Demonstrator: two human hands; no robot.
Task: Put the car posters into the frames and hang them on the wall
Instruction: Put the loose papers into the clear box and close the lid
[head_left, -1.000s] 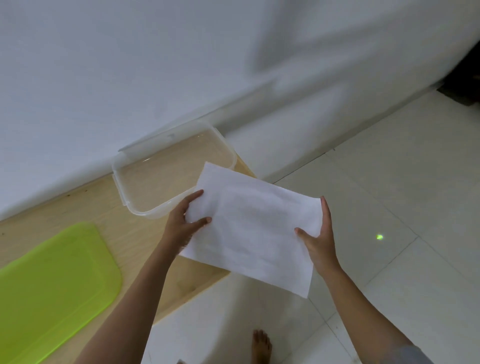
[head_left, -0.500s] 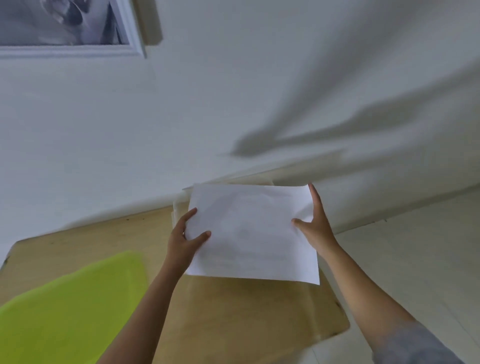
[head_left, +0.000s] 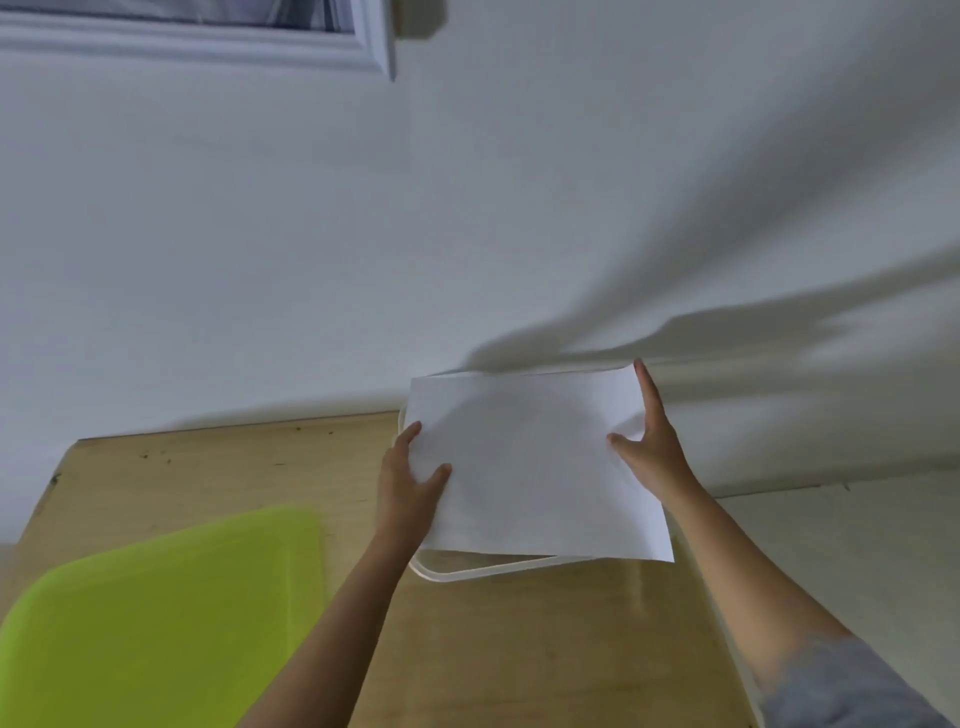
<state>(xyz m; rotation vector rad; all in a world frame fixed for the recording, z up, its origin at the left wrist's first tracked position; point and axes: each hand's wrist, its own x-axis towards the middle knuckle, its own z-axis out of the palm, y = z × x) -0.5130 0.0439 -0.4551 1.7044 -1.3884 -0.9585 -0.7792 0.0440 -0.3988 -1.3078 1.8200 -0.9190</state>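
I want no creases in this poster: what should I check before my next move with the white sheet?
1. Grip on the sheet: ok, left hand and right hand pinch opposite edges.
2. Sheet unfolded: ok.
3. Printed side known: cannot tell, only a blank face shows.
4. Empty frame at hand: not ok, only the frame on the wall shows, holding a picture.
5. Laying room: ok, bare table in front of the clear container.

the white sheet (head_left: 530, 462) has moved from beyond the table's (head_left: 234, 467) right edge to above the clear container (head_left: 467, 569) at the far right corner, hiding all but its near rim. a white picture frame (head_left: 208, 44) on the wall (head_left: 519, 208) has come into view.
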